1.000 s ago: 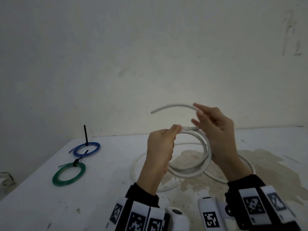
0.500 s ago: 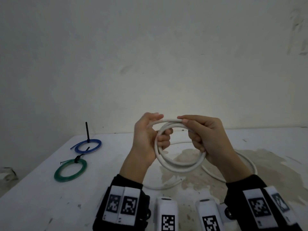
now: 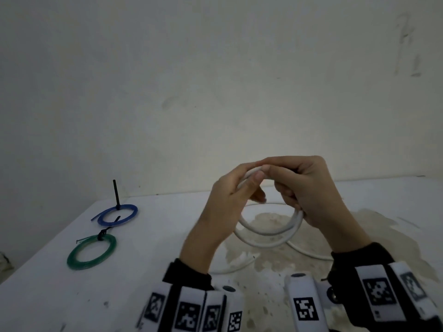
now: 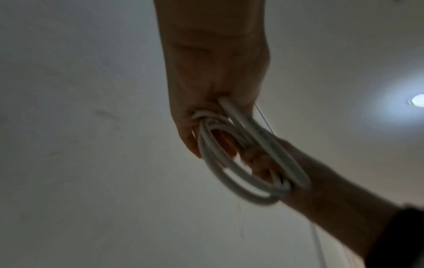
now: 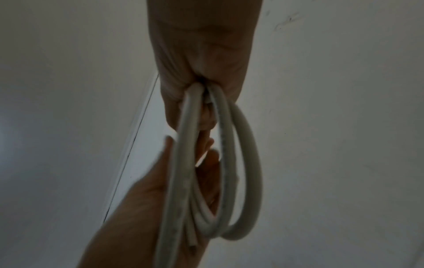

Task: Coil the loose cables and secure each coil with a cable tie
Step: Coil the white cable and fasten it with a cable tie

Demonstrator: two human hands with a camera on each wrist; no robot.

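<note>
A white cable coil (image 3: 268, 237) of a few loops hangs in the air above the table. My left hand (image 3: 230, 200) grips its top left, thumb on top of the strands. My right hand (image 3: 302, 188) grips its top right, fingers curled round the loops. The two hands touch at the top of the coil. In the left wrist view the white coil (image 4: 241, 163) runs through the left hand's fingers. In the right wrist view the coil's loops (image 5: 220, 172) hang from the right fist. The cable's loose rest (image 3: 309, 254) trails on the table below.
A blue coil (image 3: 117, 214) with an upright black cable tie (image 3: 116, 194) lies at the table's far left. A green coil (image 3: 92, 251) with a black tie lies in front of it. The white table (image 3: 48, 295) has a stained patch under my hands.
The free cable end that stuck up has been laid into the coil. My hands have come together at the coil's top, and the left hand now grips over the strands.
</note>
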